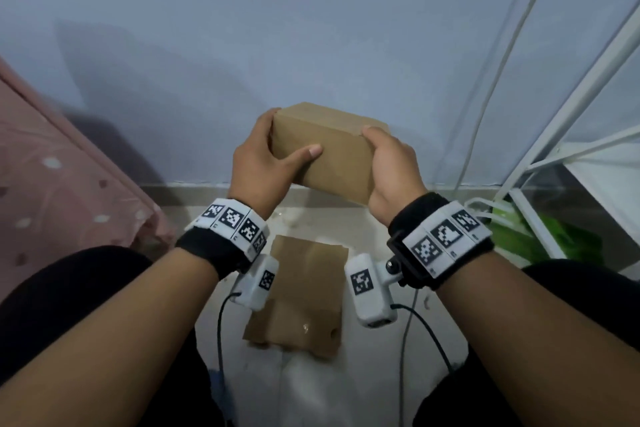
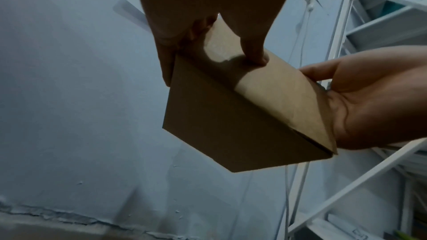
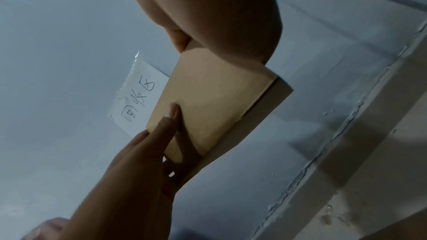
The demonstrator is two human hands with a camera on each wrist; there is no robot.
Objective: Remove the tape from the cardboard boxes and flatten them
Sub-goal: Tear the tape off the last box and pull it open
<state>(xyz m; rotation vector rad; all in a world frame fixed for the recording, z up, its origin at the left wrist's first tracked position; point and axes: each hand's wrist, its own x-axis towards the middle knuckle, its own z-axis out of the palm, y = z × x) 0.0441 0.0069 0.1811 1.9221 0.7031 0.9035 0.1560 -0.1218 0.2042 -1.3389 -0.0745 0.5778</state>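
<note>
A small closed brown cardboard box (image 1: 332, 152) is held up in the air in front of the wall. My left hand (image 1: 273, 142) grips its left end, thumb laid on the near face and fingers round the far side. Its right end sits in my right hand (image 1: 388, 156), thumb on the top edge and fingers hidden behind. The left wrist view shows the box (image 2: 231, 125) from below, with a flap seam at the right-hand end against the right palm (image 2: 374, 101). I cannot make out any tape. A flattened cardboard piece (image 1: 301, 291) lies on the floor between my knees.
A pink spotted bed cover (image 1: 52, 166) is at the left. A white metal rack (image 1: 571, 135) stands at the right, with a green bag (image 1: 519, 236) at its foot. White cables (image 1: 491, 80) run down the blue wall. A handwritten paper note (image 3: 136, 101) is stuck on the wall.
</note>
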